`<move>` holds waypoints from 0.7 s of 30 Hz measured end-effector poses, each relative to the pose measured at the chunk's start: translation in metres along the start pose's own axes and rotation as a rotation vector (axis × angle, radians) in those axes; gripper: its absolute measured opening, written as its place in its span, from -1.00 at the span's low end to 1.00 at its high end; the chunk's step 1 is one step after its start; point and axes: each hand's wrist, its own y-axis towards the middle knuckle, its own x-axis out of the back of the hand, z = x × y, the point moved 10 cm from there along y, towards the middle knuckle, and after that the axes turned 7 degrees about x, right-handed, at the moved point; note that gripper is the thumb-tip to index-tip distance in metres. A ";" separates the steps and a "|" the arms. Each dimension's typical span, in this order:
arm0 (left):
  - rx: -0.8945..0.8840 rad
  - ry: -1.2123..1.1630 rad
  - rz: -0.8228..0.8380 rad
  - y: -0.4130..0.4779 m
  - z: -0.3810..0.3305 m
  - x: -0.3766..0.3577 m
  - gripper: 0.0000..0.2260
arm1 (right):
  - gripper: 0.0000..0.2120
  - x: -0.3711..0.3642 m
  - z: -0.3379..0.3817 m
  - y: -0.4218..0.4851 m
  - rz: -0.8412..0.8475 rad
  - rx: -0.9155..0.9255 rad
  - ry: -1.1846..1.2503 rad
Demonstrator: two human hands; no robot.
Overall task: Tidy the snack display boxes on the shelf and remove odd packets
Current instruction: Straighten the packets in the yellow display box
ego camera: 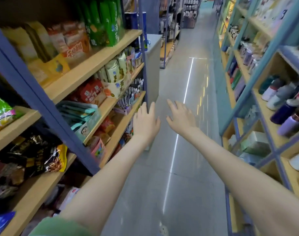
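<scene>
Two-handed, reached forward along the aisle, with nothing held. Held the left hand (146,122) flat and palm down, fingers straight and a little spread, close to the front edge of the shelf (122,127); could not tell whether touching it. Held the right hand (181,116) at 3 o'clock of the left one, also empty, fingers loose and spread, above the grey floor (179,167). Probably stretched out so as to come near the shelving with both hands free for the boxes. Found the snack display boxes from 9 to 11 o'clock of the left hand, none touched yet: the teal display box (89,123) at 9 o'clock, the white display box (117,87) at 11 o'clock. Judged the teal one to lie with its long axis from the back of the board to the aisle, printed end pointing to about 5 o'clock, teal packets (72,111) stacked flat inside along that same axis.
</scene>
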 end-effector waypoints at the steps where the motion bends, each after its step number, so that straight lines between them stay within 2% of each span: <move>1: 0.011 0.010 -0.007 0.026 -0.001 -0.002 -0.46 | -0.40 0.002 -0.010 0.025 -0.011 0.010 0.001; 6: 0.051 0.048 -0.056 0.134 -0.008 -0.006 -0.46 | -0.41 0.002 -0.052 0.138 -0.042 0.089 0.036; 10: 0.164 0.055 -0.134 0.205 0.008 -0.012 -0.49 | -0.41 -0.010 -0.067 0.229 -0.044 0.204 0.054; 17: 0.471 0.103 -0.227 0.297 0.044 -0.017 -0.48 | -0.39 -0.032 -0.056 0.360 -0.026 0.514 0.060; 21: 0.638 0.145 -0.315 0.311 0.075 0.016 -0.47 | -0.38 -0.030 -0.009 0.408 -0.016 0.712 0.128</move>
